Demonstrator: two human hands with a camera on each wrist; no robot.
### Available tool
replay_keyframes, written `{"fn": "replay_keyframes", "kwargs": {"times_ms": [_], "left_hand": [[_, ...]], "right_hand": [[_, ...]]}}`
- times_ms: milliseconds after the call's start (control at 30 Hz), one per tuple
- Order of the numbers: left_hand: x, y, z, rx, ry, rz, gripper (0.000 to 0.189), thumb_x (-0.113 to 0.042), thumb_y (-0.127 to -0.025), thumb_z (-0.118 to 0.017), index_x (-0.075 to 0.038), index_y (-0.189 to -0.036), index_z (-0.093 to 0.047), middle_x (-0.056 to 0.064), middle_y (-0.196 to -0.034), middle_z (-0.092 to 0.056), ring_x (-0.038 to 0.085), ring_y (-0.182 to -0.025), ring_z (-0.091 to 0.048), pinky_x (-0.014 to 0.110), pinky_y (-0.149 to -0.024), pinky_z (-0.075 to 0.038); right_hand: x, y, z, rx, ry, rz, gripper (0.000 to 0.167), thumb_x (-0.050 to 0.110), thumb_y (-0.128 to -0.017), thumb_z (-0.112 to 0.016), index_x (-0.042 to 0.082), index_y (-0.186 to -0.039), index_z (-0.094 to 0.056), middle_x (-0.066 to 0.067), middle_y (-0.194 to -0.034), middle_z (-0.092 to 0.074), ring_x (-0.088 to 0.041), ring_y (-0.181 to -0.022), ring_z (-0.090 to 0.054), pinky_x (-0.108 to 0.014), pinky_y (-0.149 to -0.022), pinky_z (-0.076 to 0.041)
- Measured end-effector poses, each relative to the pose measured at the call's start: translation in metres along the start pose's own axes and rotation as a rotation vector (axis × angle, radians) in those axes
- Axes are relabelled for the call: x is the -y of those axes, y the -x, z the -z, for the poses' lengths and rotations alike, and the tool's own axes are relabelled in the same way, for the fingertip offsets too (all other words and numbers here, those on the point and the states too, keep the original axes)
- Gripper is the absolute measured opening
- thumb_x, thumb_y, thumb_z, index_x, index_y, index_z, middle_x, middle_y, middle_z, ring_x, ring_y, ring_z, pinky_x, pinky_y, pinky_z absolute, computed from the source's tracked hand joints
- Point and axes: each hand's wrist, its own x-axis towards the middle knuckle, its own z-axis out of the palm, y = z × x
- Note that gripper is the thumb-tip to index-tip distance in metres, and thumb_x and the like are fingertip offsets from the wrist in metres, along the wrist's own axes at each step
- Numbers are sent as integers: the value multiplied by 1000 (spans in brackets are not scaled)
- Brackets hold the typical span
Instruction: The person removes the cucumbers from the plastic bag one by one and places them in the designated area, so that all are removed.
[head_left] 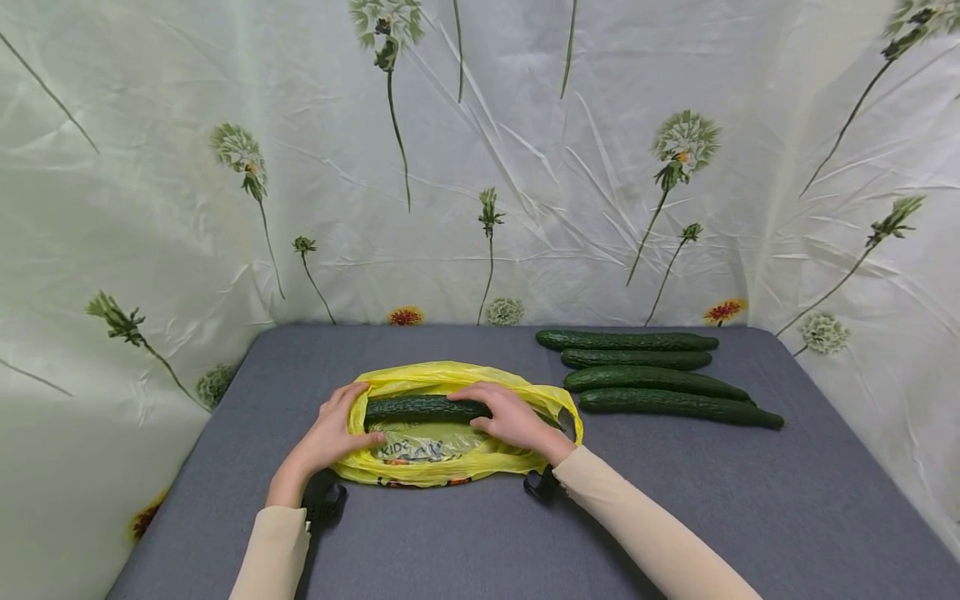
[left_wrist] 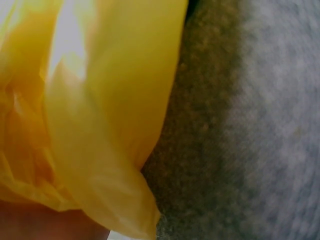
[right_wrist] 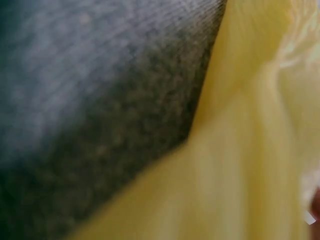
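A yellow plastic bag [head_left: 457, 471] lies on its side on the grey table, its mouth spread wide. Inside it rests a dark green cucumber [head_left: 416, 407], with printed lettering on the bag's inner side below. My left hand [head_left: 330, 429] holds the bag's left edge, thumb over the rim. Reaching in from the right, my right hand [head_left: 513, 421] grips the cucumber's right part between fingers and thumb. Both wrist views are blurred: yellow plastic [left_wrist: 115, 100] fills the left one's left side, and bag folds [right_wrist: 240, 165] cover much of the right one.
Several cucumbers [head_left: 660, 380] lie side by side at the table's back right, beyond the bag. The grey table [head_left: 450, 550] ends at the back against a pale curtain [head_left: 525, 150] with a dandelion print.
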Motion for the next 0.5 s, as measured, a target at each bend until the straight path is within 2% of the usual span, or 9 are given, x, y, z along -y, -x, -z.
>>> {"fn": "replay_keyframes", "kwargs": {"times_ms": [200, 500], "left_hand": [[0, 0, 1, -2, -1, -5, 90, -39, -81, -75, -1, -148, -28, 27, -149, -19, 53, -132, -16, 73, -92, -27], [0, 0, -1, -3, -5, 1, 90, -40, -81, -75, -1, -147, -28, 27, -149, -20, 52, -132, -15, 73, -93, -26]], "right_hand": [[2, -5, -4, 3, 107, 27, 53, 1, -89, -65, 19, -138, -54, -1, -136, -53, -22, -125, -48, -42, -99, -41], [2, -7, -5, -30, 47, 20, 55, -9, -86, -63, 19, -134, -58, 1, -130, -58, -18, -120, -52, -38, -92, -46]]}}
